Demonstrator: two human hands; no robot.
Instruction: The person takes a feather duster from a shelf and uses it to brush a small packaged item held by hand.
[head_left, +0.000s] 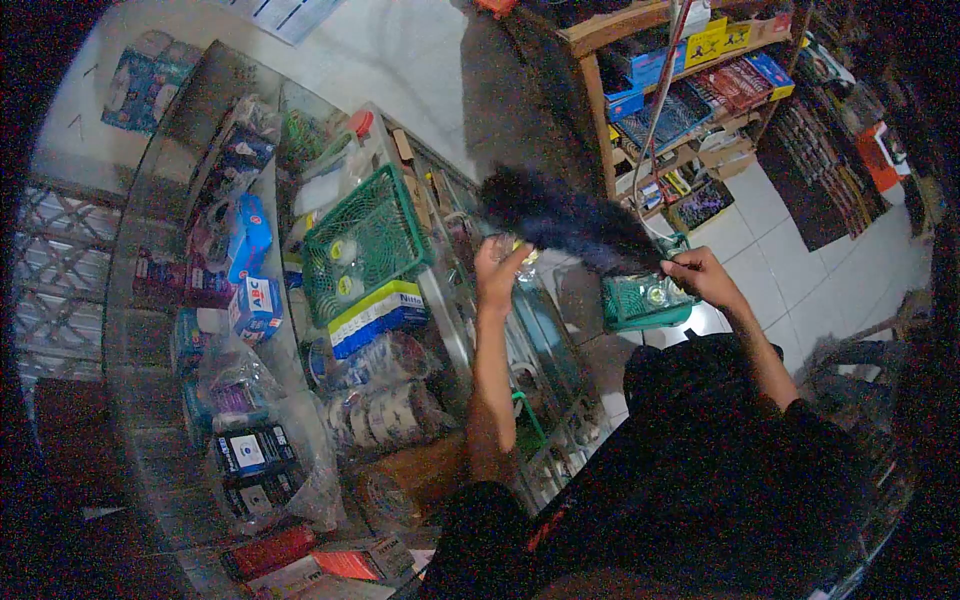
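My right hand (705, 278) is closed on the end of a dark, fluffy feather duster (570, 220), which stretches left across the view toward my other hand. Fingers of my left hand (503, 268) pinch a small clear item with a yellowish part (527, 260); its exact kind is too blurred to tell. The duster's fluffy tip is just above that item, and I cannot tell if they touch. Below the duster is a green basket (625, 318) with round, clear-wrapped pieces in it. A second green basket (415, 215) on the glass counter holds similar round pieces.
The glass display counter (455, 300) runs along my left. On it are a Nitto box (378, 318), blue ABC boxes (258, 305) and plastic-wrapped rolls (385, 415). A wooden shelf (597, 120) with boxed goods stands ahead right, above a white tiled floor (795, 250).
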